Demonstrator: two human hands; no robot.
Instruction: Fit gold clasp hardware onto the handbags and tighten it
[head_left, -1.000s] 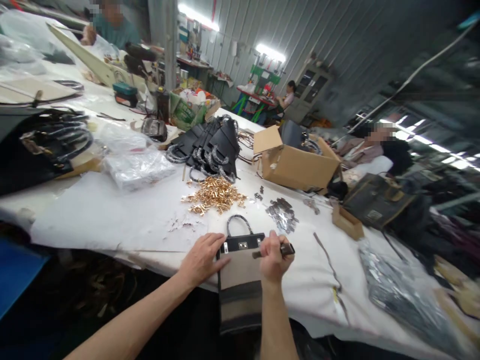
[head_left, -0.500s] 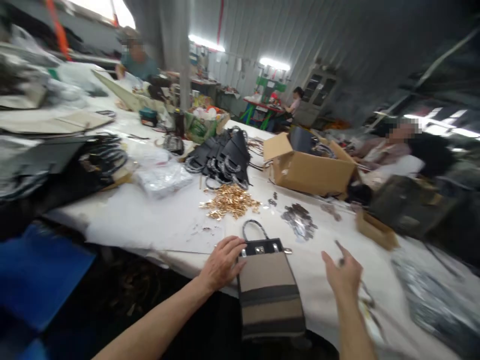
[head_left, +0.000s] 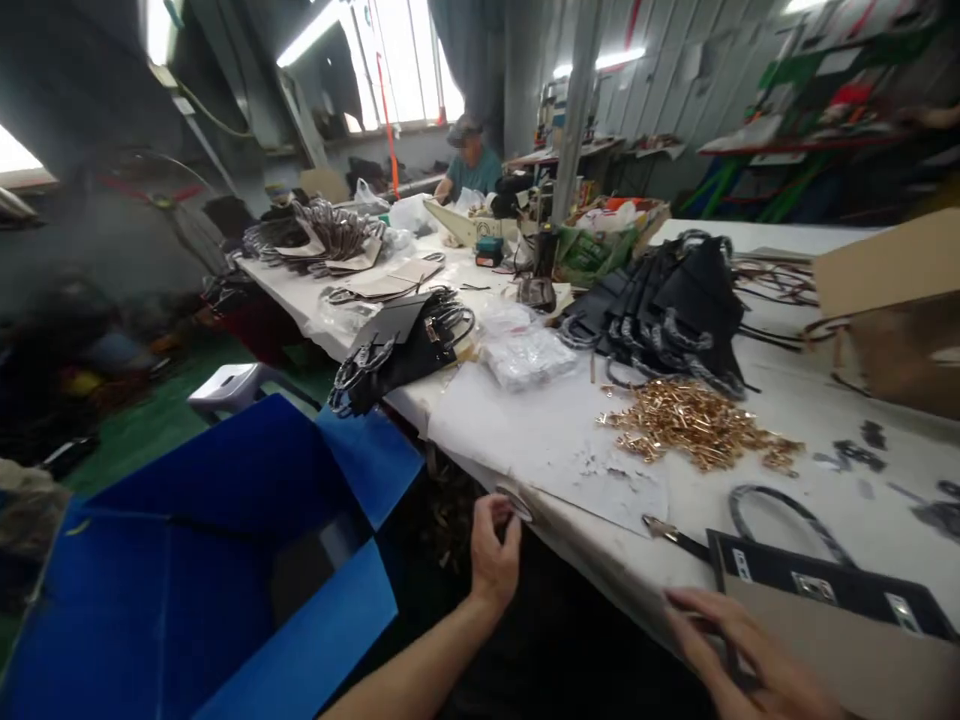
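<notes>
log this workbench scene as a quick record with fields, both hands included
left hand: at the near table edge, fingers by a round rimmed thing; grip unclear
right hand: beside the beige bag, around something dark, blurred
beige bag: black top band, three silvery fittings, looped handle
metal-tipped tool: on the table, left of the beige bag
small parts: gold-coloured heap beyond the beige bag
stock: pile of black bags behind the heap
floor: open blue box, pale stool
people: one seated beyond the table

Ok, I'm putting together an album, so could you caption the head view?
Left hand at the edge of a white worktable, right hand beside a handbag, gold-coloured fittings heaped beyond.
</notes>
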